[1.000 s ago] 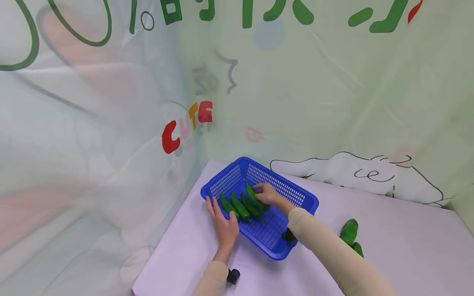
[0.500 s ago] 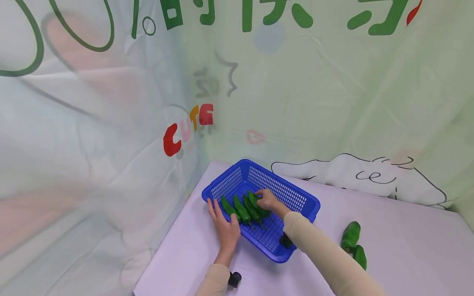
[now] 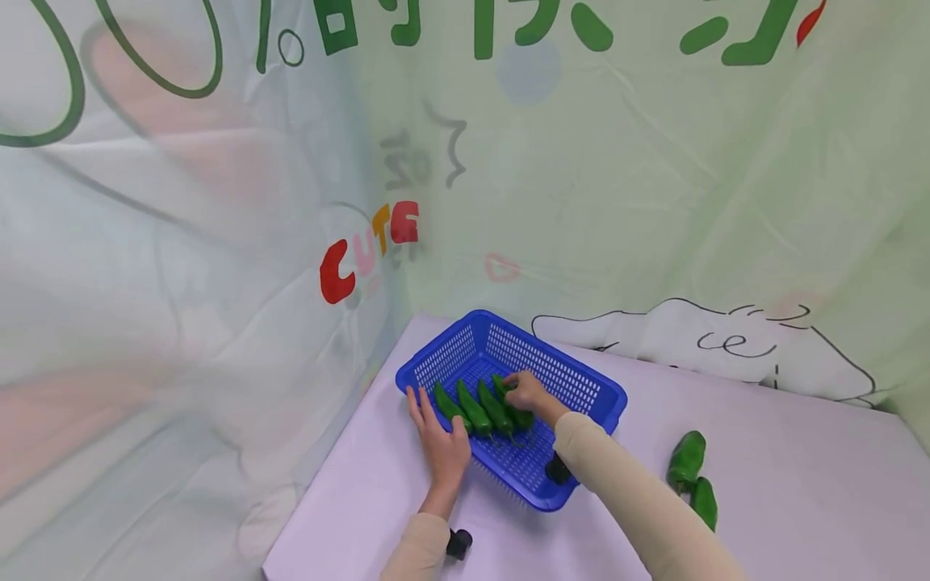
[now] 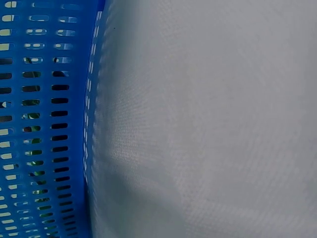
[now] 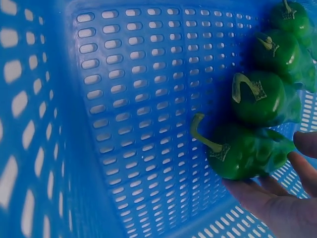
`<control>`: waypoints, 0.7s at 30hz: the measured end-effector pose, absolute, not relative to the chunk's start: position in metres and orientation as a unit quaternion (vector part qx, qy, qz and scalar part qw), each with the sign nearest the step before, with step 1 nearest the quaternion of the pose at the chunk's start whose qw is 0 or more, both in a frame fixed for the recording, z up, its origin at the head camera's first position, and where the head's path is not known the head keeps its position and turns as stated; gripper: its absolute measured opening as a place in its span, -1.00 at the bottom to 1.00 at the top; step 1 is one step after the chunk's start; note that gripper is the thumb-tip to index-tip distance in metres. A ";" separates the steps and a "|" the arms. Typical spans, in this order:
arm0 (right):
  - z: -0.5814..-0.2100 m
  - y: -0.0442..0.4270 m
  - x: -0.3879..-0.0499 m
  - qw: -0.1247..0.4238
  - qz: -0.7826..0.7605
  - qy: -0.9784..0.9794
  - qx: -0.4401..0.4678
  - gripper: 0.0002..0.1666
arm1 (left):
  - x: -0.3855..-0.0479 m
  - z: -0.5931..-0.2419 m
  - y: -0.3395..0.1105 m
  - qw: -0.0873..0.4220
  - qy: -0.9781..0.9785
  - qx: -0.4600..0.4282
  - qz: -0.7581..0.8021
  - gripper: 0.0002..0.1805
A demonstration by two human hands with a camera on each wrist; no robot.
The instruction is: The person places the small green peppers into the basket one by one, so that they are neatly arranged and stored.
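Note:
A blue perforated basket point(image 3: 538, 355) stands at an angle on the table. Inside lie several green peppers point(image 3: 475, 411) side by side in a row, stems toward the near side. My right hand point(image 3: 529, 390) holds the rightmost green pepper point(image 5: 237, 153); thumb and fingers lie on either side of its narrow end in the right wrist view. My left hand point(image 3: 443, 444) rests against the basket's near left rim with fingers spread, the thumb close to the leftmost pepper point(image 3: 450, 407). Only the basket's slotted side point(image 4: 77, 124) shows in the left wrist view; that hand is out of it.
Two more green peppers point(image 3: 686, 461) lie on the pale table point(image 3: 799, 484) to the right, beside the right sleeve. A printed cloth point(image 3: 617, 202) hangs behind and to the left of the table. Black wrist devices point(image 3: 459, 544) sit on both wrists.
My right hand has shifted slightly toward me and to the right with the rightmost pepper, which now lies lined up in the row. The left hand has kept its place on the basket.

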State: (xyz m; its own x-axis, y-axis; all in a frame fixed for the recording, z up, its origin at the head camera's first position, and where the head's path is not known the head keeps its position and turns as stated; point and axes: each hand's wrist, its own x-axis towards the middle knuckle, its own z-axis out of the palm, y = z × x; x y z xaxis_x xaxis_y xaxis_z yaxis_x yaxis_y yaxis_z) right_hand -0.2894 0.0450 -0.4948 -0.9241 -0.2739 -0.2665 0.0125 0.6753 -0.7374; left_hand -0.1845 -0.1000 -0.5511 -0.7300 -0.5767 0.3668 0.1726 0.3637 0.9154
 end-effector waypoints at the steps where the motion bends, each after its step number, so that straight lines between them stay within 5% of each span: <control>1: -0.494 0.047 -0.290 0.182 -0.395 0.898 -0.067 -0.35 | -0.184 -0.552 -0.099 0.342 -0.751 0.135 -0.549 -0.15; 10: -0.466 0.069 -0.285 0.172 -0.402 0.896 -0.074 -0.42 | -0.186 -0.554 -0.090 0.343 -0.744 0.133 -0.558 -0.15; 21: -0.402 0.135 -0.264 0.082 -0.409 0.899 -0.131 -0.42 | -0.184 -0.554 -0.098 0.334 -0.747 0.139 -0.557 -0.15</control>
